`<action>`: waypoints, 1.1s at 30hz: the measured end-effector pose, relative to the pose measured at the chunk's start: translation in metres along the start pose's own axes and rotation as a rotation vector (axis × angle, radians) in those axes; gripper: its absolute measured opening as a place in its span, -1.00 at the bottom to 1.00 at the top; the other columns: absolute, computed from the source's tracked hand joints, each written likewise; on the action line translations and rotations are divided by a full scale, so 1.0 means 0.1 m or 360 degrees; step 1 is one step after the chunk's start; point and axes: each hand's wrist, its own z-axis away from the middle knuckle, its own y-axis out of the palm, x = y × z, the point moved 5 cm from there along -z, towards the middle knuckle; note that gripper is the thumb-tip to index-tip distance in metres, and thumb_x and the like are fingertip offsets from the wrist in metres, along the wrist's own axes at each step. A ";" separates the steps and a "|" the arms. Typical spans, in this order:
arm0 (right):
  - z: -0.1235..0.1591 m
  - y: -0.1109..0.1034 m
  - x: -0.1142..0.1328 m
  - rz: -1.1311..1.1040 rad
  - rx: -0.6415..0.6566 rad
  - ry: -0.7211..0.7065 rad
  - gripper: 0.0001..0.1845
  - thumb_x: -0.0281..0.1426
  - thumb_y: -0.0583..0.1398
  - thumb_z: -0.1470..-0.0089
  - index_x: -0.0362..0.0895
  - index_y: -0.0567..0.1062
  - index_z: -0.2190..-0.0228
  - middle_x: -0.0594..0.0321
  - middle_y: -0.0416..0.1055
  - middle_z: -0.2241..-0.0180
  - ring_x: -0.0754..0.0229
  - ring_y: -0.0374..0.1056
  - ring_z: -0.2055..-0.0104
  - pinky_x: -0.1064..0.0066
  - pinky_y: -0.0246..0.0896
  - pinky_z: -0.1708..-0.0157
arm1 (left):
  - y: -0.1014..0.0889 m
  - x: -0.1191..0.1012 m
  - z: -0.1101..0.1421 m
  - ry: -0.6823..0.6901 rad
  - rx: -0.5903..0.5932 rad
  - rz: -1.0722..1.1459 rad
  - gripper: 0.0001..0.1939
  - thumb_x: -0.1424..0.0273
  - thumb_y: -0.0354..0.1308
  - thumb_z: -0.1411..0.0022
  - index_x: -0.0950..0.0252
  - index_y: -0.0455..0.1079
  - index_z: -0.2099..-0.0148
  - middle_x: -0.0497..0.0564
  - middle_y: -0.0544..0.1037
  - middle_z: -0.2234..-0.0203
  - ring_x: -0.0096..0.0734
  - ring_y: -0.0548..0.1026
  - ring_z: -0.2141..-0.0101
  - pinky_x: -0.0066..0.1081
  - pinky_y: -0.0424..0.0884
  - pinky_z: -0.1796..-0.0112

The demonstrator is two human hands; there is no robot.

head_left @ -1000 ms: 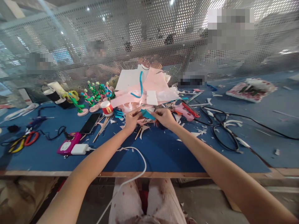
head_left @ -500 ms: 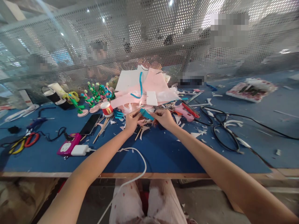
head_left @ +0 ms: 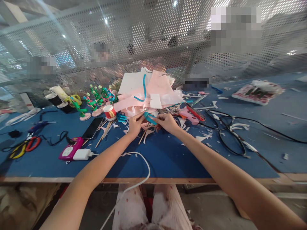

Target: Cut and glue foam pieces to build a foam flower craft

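Between my hands is a small curved teal strip, apparently foam or paper. My left hand pinches its left end, and my right hand pinches the right end between thumb and finger. Just left of my left hand lie more folded teal pieces beside a red and white paper cup. Behind my hands is a pile of pink and white sheets with a long teal strip on top. A pink glue gun rests right of my right hand.
At left are a phone, a magenta power strip with a white charger, scissors and green twisted plant models. A black cable loops at right among scraps. A perforated metal screen stands behind.
My right hand has moved slightly left, toward my left hand. The teal strip between them now looks more bent; the things on the table have not moved.
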 end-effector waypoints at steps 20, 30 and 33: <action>0.01 0.00 0.00 0.0097 0.0022 -0.0044 -0.50 0.05 0.27 0.32 -0.11 0.31 0.74 0.33 0.33 0.79 0.25 0.29 0.73 0.45 0.23 0.72 | 0.01 0.02 0.00 -0.0048 0.0025 0.0052 -0.71 0.32 0.26 0.01 0.30 0.52 0.19 -0.05 0.62 0.35 -0.33 0.56 0.40 -0.21 0.53 0.23; 0.02 0.03 0.00 0.0005 0.0106 0.0028 -0.52 -0.01 0.31 0.35 -0.12 0.30 0.77 0.34 0.32 0.81 0.29 0.23 0.79 0.48 0.16 0.78 | -0.01 0.02 -0.01 -0.0001 -0.0034 0.0139 -0.74 0.34 0.27 0.04 0.29 0.53 0.24 -0.04 0.61 0.32 -0.34 0.56 0.36 -0.24 0.50 0.18; 0.02 0.05 -0.01 -0.0013 0.0157 0.0087 -0.55 -0.05 0.35 0.39 -0.13 0.33 0.75 0.36 0.32 0.81 0.30 0.22 0.79 0.48 0.16 0.79 | -0.01 0.01 -0.01 -0.0008 -0.0039 0.0153 -0.74 0.35 0.27 0.04 0.28 0.53 0.24 -0.03 0.61 0.30 -0.31 0.56 0.31 -0.21 0.48 0.14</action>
